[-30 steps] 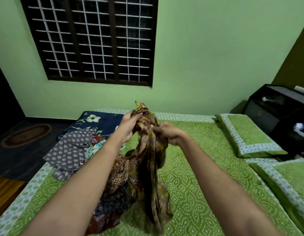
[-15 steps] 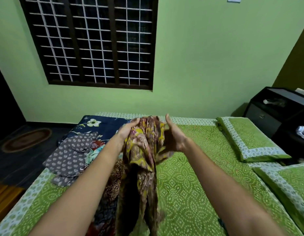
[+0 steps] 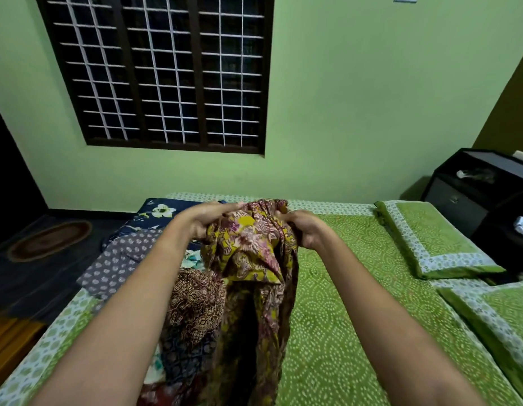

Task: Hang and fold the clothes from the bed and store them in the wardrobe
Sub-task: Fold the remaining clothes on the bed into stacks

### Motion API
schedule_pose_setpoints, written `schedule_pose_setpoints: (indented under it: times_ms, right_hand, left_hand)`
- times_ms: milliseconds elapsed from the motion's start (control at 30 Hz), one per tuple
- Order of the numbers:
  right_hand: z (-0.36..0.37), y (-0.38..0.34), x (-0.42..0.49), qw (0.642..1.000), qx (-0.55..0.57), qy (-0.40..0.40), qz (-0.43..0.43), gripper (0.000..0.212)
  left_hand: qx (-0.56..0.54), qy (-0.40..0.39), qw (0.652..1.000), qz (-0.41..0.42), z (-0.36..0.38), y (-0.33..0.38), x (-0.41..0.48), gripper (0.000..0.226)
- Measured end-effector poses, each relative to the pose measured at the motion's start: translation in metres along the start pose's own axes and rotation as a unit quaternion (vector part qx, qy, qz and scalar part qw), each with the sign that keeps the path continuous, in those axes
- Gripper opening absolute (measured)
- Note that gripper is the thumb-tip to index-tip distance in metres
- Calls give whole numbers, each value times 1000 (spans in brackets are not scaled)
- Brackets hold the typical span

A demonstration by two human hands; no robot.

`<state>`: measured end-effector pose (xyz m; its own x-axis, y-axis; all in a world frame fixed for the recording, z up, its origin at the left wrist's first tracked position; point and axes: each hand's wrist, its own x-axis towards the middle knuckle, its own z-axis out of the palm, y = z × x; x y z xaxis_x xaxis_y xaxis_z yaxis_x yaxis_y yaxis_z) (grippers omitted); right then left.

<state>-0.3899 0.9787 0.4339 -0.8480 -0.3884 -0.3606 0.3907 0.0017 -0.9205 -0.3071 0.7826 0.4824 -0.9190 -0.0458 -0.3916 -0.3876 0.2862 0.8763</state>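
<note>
Over the bed (image 3: pixel 342 317) we hold a yellow-and-maroon printed garment (image 3: pixel 254 253) up by its top edge. Our left hand (image 3: pixel 209 221) and right hand (image 3: pixel 305 230) each grip it, close together. Bare green cover spreads right to the pillows (image 3: pixel 430 238), and other clothes (image 3: pixel 122 259) crowd the left edge.

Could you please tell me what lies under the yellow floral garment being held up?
Beside its hanging folds a brown printed garment and the green bedspread show. Whatever lies directly beneath the yellow floral garment is covered by it.
</note>
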Motion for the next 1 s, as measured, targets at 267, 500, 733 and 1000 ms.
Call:
schedule_pose_setpoints:
  times_ms: [267,500,733,1000]
  right_hand:
    - [-11,-33,0,992,97,63,-51,17]
    - [4,2,-6,960,-176,160,-146,55]
    - [23,16,-9,978,-133,114,-116,66]
    - [10,19,-3,887,-334,254,-194,40]
  left_hand:
    - [-173,6,984,39,-12,2,11,20]
    - [-259,5,962,87,7,-9,13,20]
    - [-259,0,953,155,19,3,6,3]
    - [66,161,965,199,16,-3,6,31]
